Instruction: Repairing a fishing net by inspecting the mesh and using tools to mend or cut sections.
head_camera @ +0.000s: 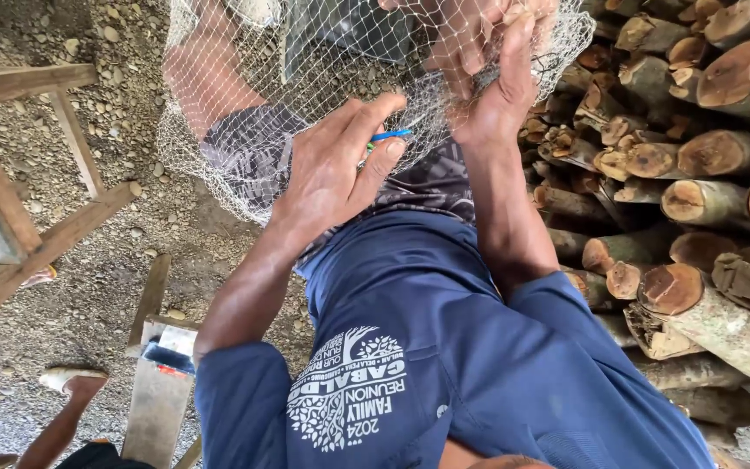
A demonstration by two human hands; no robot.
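The left hand (332, 169) pinches a small blue tool (390, 135) between thumb and fingers, pressed against the white net (219, 130). The right hand (496, 78) has its fingers closed on a bunch of the net, above the lap. Stacked logs (696, 156) lie just beside, on gravel ground (71, 287).

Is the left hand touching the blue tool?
Touching. The head view shows the left hand pinching the blue tool between thumb and forefinger against the net.
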